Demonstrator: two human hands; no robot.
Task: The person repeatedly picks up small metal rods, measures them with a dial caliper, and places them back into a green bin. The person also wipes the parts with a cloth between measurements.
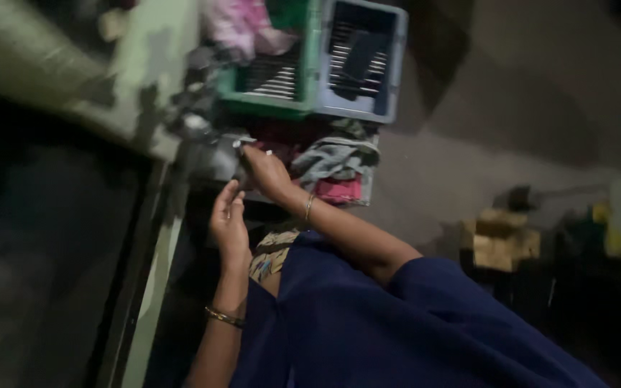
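Blue garment (411, 323): draped over the lap, nearest the camera; both forearms reach out above it.
Left hand (229, 223): raised beside the bench (156, 237) edge, fingers loosely spread, nothing held.
Right hand (267, 172): fingers pinched on a small pale piece (242, 142) at the sewing machine (131, 79); what it is cannot be told.
Risk: fingertips are judged close to the needle area, so a prick could follow if the machine were started.
Risk: the cloth pile (336, 169) could be snagged by the wrist.
Hidden: needle, thread and the machine's front are lost in dark blur.
Crates (357, 65): contents are only partly made out.
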